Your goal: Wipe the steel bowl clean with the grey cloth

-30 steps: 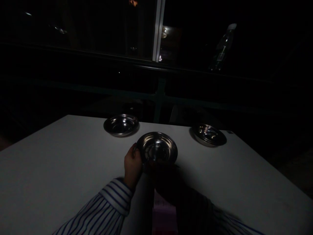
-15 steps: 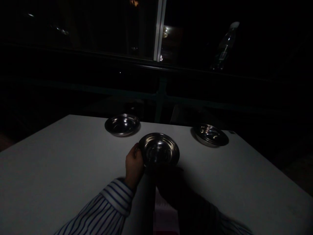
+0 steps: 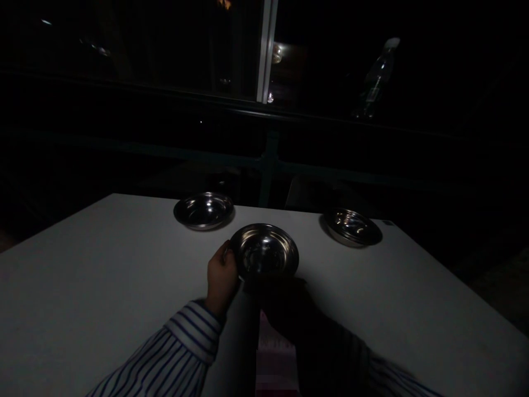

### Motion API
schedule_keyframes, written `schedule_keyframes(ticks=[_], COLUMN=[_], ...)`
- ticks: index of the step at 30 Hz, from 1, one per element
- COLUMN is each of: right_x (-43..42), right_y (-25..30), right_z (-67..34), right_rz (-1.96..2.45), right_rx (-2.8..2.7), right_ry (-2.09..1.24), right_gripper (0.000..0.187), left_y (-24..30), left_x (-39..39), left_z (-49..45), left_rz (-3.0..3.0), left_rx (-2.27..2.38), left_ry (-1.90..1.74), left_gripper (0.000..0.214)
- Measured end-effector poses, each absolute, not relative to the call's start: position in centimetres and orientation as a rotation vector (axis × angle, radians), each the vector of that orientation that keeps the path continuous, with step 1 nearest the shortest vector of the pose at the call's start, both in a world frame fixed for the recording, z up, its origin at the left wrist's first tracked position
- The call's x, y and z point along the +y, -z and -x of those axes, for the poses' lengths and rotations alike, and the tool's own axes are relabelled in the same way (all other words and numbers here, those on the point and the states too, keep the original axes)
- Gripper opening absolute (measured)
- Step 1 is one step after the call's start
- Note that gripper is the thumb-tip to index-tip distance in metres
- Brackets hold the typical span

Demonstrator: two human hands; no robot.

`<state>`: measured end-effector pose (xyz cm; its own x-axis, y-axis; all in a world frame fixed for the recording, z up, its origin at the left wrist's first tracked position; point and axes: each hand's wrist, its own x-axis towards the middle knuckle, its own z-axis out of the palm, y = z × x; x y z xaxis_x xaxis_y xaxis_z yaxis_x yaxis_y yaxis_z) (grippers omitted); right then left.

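Gripping the middle metal bowl by its left rim, my left hand holds it over the white table; my right hand lies in deep shadow at the bowl's near edge, and I cannot tell whether it grasps anything; a second bowl sits farther off, leftward; a third bowl, rightward.

You are wearing a pale left sleeve with dark-blue lengthwise stripes | its cuff is carrying crosswise stripes | your left hand is showing bare | your right sleeve is showing stripes through shadow
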<state>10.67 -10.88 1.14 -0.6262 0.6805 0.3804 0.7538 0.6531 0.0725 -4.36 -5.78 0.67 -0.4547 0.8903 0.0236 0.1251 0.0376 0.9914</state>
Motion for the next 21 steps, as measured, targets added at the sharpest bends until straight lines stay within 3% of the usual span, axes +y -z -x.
schedule_keyframes(ticks=[5,12,21], right_x=[-11.0,-11.5,-11.3], right_y=[-2.7,-1.4,-2.1], right_z=[-13.3,-9.7,-13.2], right_rz=[1.242,1.161,1.214], right_rx=[-2.651,-2.458,-2.516], right_ry=[0.218,0.328,0.377], right_gripper=[0.025,0.027,0.026], left_y=[-0.7,-0.1,-0.9], left_x=[-5.5,-5.5,-5.5], left_z=[4.3,4.5,4.5], left_rz=[-1.045,-1.095,-1.087], left_rx=[1.677,1.68,1.726], left_ry=[-1.504,-1.523,-1.452], left_gripper=[0.038,0.039,0.042])
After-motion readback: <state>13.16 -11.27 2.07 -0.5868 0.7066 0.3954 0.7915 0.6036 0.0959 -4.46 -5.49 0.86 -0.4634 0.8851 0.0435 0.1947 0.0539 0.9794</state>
